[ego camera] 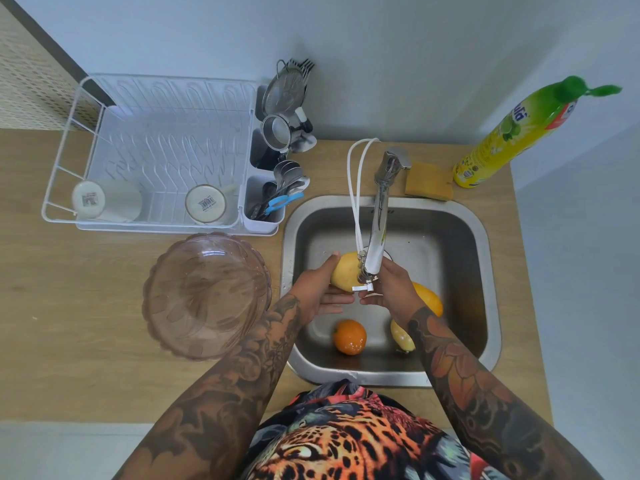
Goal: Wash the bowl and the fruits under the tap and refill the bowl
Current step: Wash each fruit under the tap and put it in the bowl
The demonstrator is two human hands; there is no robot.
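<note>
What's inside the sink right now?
In the sink: an orange, a yellow fruit and an orange-yellow fruit, both partly hidden by the right arm. Both hands hold a mango under the tap. The drain is covered.

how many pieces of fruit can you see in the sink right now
4: a yellow mango held under the tap by both hands, an orange on the sink floor, a small yellow fruit beside it, and an orange-yellow fruit behind the right hand. More may be hidden.

Four fruits (349, 337), one bowl (206, 295), two mugs (205, 203).
</note>
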